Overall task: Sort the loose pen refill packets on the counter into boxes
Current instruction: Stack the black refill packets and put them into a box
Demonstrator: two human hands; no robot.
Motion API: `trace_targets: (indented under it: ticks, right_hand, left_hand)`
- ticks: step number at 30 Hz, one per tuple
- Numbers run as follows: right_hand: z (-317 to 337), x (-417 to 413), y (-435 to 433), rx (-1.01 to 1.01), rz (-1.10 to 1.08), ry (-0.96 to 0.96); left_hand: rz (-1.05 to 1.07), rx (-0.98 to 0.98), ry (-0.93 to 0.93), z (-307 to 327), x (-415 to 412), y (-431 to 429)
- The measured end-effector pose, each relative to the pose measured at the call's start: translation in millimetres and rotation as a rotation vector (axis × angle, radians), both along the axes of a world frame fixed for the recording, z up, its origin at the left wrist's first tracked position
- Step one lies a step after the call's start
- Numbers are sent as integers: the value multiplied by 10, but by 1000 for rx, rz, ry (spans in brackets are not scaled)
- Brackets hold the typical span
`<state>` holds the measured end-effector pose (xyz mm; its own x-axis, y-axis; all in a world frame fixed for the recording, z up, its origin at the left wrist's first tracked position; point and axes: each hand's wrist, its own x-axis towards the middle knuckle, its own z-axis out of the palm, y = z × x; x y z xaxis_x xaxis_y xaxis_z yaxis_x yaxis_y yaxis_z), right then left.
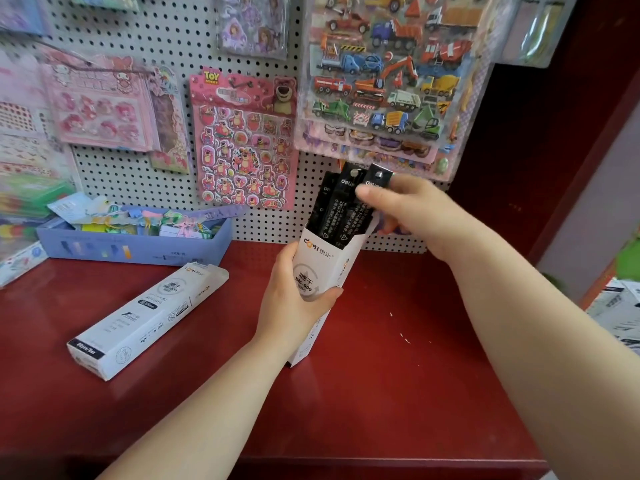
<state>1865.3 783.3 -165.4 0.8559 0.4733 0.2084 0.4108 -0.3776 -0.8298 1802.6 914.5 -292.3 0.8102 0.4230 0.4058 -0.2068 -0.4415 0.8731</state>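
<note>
My left hand (pixel 294 299) grips a tall white refill box (pixel 327 268) that stands tilted on the red counter (pixel 398 358), its open top facing up. Several black pen refill packets (pixel 341 202) stick out of that opening. My right hand (pixel 412 209) pinches the top of the rightmost packets, thumb in front, just above the box. A second white refill box (pixel 145 317) lies flat on the counter to the left, its far end flap open.
A blue tray (pixel 138 249) full of colourful small items sits at the back left. A pegboard wall (pixel 173 39) behind carries hanging sticker sheets (pixel 246 143). A red upright post (pixel 571 168) and printed papers (pixel 620 306) are at the right.
</note>
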Motion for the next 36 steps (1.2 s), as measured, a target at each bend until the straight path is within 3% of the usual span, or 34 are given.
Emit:
trace_targets:
  ticks: [3,8,12,16,21,28,36]
  right_hand:
    - [26,-10,32,97,-63,-88]
    - [-127,-32,106,-258,-41,-139]
    - [-70,-6,111,-89,-32,-110]
    - [-60,-31,227,-170,-92,-302]
    - [-194,-68,272,-307,-28,-230]
    - [-129,-77,41,-183,-8,-178]
    - [-181,-75,77,-443,-14,-173]
  left_hand:
    - [-5,-2,9,-9,8,-22]
    - [-4,10,-6,9,-5,-64]
    - [-1,23,-11,15,-3,-73]
    - [6,57,-20,7,-16,-109]
    - [-19,50,-22,-2,-22,-104]
    - [-9,33,-31,-50,-11,-59]
    - [0,73,-30,-74,-32,-108]
